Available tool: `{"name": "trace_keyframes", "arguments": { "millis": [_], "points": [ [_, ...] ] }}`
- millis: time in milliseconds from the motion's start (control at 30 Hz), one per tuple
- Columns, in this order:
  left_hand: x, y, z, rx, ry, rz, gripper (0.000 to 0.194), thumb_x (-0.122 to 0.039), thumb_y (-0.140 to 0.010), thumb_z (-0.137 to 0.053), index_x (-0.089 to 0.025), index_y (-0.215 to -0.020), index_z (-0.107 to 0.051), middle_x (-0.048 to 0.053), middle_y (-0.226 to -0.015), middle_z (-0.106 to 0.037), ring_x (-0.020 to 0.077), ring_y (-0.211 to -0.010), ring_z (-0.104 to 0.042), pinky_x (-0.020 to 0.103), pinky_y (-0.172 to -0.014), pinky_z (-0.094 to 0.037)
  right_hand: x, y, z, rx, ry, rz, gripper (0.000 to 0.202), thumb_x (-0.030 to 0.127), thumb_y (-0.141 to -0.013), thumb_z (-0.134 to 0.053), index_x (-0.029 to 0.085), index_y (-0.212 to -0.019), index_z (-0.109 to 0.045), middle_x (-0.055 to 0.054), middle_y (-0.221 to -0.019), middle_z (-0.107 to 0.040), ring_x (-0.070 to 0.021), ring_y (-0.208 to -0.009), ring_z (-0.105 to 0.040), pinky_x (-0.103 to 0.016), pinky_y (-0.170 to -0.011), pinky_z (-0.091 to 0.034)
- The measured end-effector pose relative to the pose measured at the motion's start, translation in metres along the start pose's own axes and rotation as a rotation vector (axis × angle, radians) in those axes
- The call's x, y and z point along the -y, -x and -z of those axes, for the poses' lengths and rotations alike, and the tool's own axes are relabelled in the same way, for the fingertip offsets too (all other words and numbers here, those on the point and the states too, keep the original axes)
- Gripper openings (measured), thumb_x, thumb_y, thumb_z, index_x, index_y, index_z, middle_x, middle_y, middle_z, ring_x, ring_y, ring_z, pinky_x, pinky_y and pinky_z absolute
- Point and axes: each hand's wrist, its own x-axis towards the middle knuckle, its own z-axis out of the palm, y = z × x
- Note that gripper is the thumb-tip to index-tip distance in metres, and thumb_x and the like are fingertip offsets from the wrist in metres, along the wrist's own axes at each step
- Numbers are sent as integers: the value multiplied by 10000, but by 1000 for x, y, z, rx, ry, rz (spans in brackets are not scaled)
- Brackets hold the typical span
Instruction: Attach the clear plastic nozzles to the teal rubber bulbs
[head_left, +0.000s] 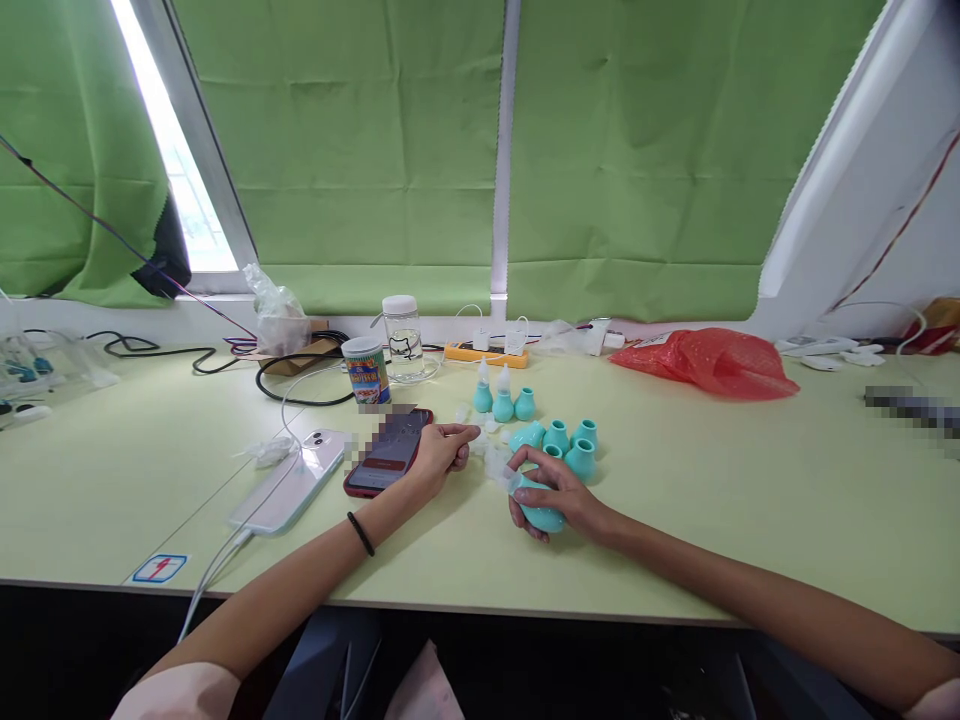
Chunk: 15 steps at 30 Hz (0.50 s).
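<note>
My right hand [574,495] is wrapped round a teal rubber bulb [543,518], tilted, with a translucent fitting [517,482] at its neck pointing left. My left hand [444,452] has thumb and index finger pinched over the small clear plastic parts [491,460]; anything between the fingertips is too small to make out. Beyond my right hand are several open-necked teal bulbs [581,460], one of them lying on its side [528,436]. Farther back, two upright teal bulbs [503,405] carry clear pointed nozzles, beside an open one [525,404].
A red-cased phone [386,462] lies by my left wrist, and a pale phone [292,485] with a white cable is farther left. Behind stand a printed tub [366,372], a clear jar [403,345] and an orange power strip [465,353]. A red plastic bag [712,365] lies back right.
</note>
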Motion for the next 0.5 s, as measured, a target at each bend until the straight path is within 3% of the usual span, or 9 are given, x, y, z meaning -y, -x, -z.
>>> {"name": "trace_keyframes", "arguments": {
  "millis": [167,333,433,500],
  "points": [
    [-4,6,-2,49,-49,-142,332,-422,-667,-516,-95,-724,-536,-63,-345,-373,36,-302,-287,167,-335,-181,-3,-3,1,-156,24,36,263,316,-677,-566,186,-823,-389,28,-633,-539,-65,-356,-457,-199,-321,-366],
    [-8,26,-9,277,-335,-365,390,-446,-744,-400,-112,-563,-485,-24,-403,-422,57,-374,-377,173,-377,-256,-5,-4,1,-241,112,43,274,347,-665,-575,167,-798,-417,15,-631,-543,-54,-350,-437,-196,-320,-364],
    [-7,34,-13,409,-557,-417,396,-422,-748,-414,-108,-513,-467,-20,-432,-429,53,-419,-384,167,-412,-275,-4,-2,-1,-240,160,56,307,363,-640,-595,184,-775,-384,16,-652,-555,-50,-367,-434,-185,-327,-365],
    [-7,35,-14,437,-630,-424,411,-418,-761,-394,-107,-500,-461,-27,-415,-409,46,-403,-352,165,-403,-257,-3,-1,-3,-242,198,62,324,357,-619,-614,192,-768,-378,25,-655,-545,-48,-378,-431,-180,-335,-365]
  ]
}}
